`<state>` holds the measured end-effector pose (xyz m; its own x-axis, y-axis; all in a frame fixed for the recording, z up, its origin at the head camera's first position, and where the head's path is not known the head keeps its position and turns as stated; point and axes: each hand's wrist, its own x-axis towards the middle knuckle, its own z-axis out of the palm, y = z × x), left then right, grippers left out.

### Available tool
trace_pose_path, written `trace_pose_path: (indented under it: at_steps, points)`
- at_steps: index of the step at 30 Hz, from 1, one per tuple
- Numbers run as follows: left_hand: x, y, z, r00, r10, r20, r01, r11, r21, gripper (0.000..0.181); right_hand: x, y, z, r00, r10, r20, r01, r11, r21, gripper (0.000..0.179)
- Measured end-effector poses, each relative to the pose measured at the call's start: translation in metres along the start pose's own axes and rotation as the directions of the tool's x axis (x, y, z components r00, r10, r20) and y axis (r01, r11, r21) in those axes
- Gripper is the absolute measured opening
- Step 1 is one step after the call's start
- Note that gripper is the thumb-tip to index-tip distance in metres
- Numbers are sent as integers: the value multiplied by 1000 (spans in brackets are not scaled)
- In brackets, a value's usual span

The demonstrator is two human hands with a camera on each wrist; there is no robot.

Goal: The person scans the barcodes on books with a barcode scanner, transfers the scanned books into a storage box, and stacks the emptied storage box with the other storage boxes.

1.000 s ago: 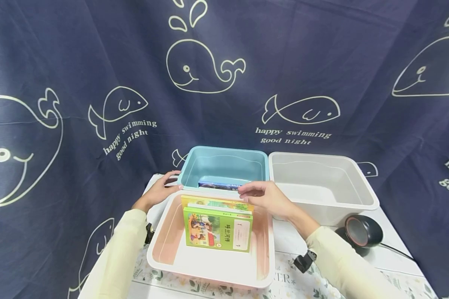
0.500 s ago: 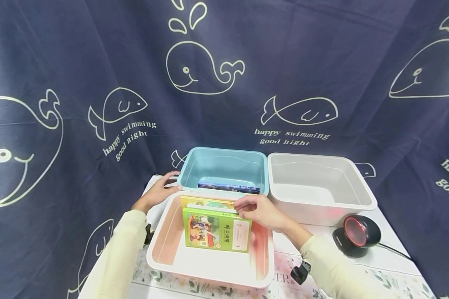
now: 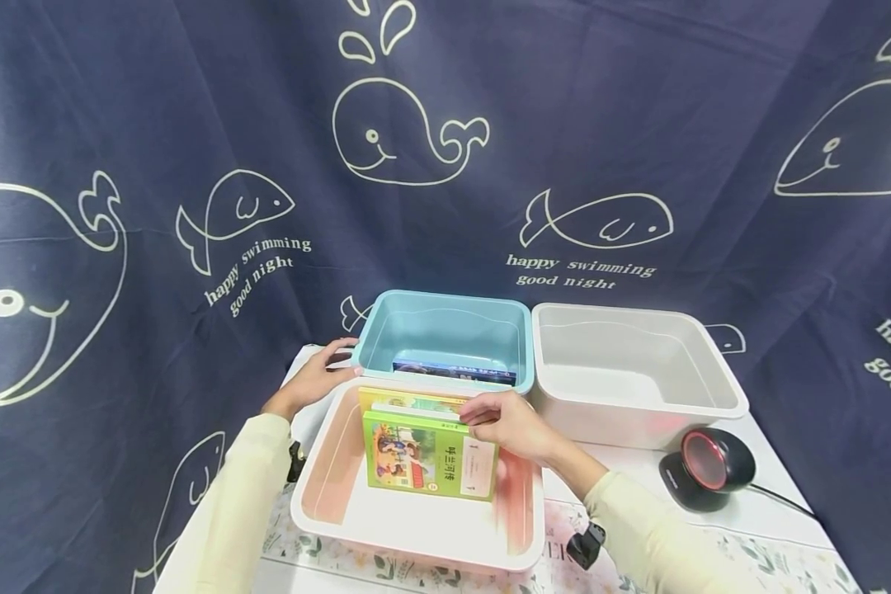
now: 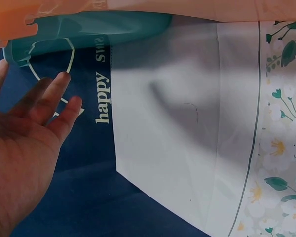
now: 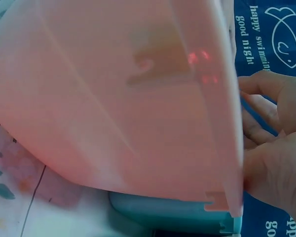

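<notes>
Green book (image 3: 434,458): upright on edge in pink bin (image 3: 334,462), illustrated cover facing the near side, just in front of white-edged book (image 3: 416,411) and yellow book (image 3: 408,397). Head view: clear change at right hand (image 3: 511,425), lower and slightly further left than a second ago, from above the bin's back rim to the books' top edges. Fingers bent near the right end of those edges; unable to confirm a grip on any one book. No obvious shift of the books. Judged as handling at its start, with no lift yet evident. Left hand (image 3: 313,384) unmoved beside the left end of blue bin (image 3: 453,318), apparently empty. Left wrist view: left palm exposed, fingers mostly extended and spread, nothing held. Right wrist view: right hand beyond the pink wall, fingers bent, fingertips hidden; unable to tell any hold from here.
</notes>
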<state>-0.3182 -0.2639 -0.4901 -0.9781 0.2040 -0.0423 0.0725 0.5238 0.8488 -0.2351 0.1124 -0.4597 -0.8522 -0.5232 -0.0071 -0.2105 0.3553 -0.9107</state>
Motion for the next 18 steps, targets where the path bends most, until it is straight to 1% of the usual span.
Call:
trace_pose_path:
  at_steps: [5,9,12,15,18]
  points:
    - [-2,3,1,1000,6,-4,-6,1000,-7,63,1,4,4,1000,6,17,-6,1000,-15,36]
    - [-14,23,-1,1000,15,-1,-15,1000,-7,62,1,5,9,1000,-9,20,9,1000,0,38]
    - [-21,37,-2,1000,27,4,-27,1000,12,61,2,5,13,1000,10,-1,-10,1000,-23,38]
    - [-23,39,-2,1000,24,7,-24,1000,13,60,2,4,15,999,37,-20,-38,998,-47,38]
    - [-21,36,-2,1000,8,5,-8,1000,-9,61,3,4,16,999,47,-13,-47,998,-36,38]
